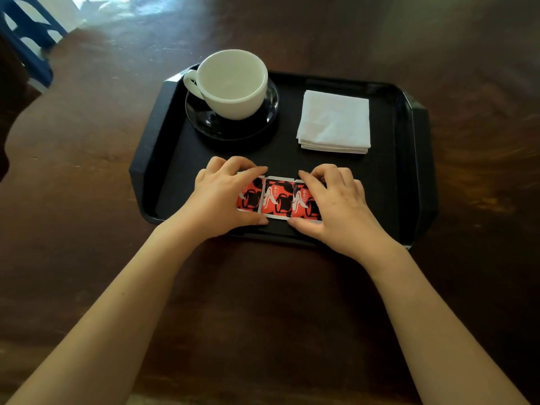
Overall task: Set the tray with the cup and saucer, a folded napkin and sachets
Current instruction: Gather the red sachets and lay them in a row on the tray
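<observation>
A black tray (152, 147) lies on the dark wooden table. At its back left an empty white cup (233, 83) stands on a black saucer (222, 127). A folded white napkin (334, 122) rests at the back right. Three red-and-black sachets (277, 198) lie side by side along the tray's front edge. My left hand (222, 200) pinches the left sachet between thumb and fingers. My right hand (330, 203) pinches the right sachet the same way. The middle sachet lies between my hands, uncovered.
A blue chair frame (26, 39) stands at the far left corner by a bright floor patch. Brown table surface (87, 171) surrounds the tray on all sides, with my forearms crossing the near part.
</observation>
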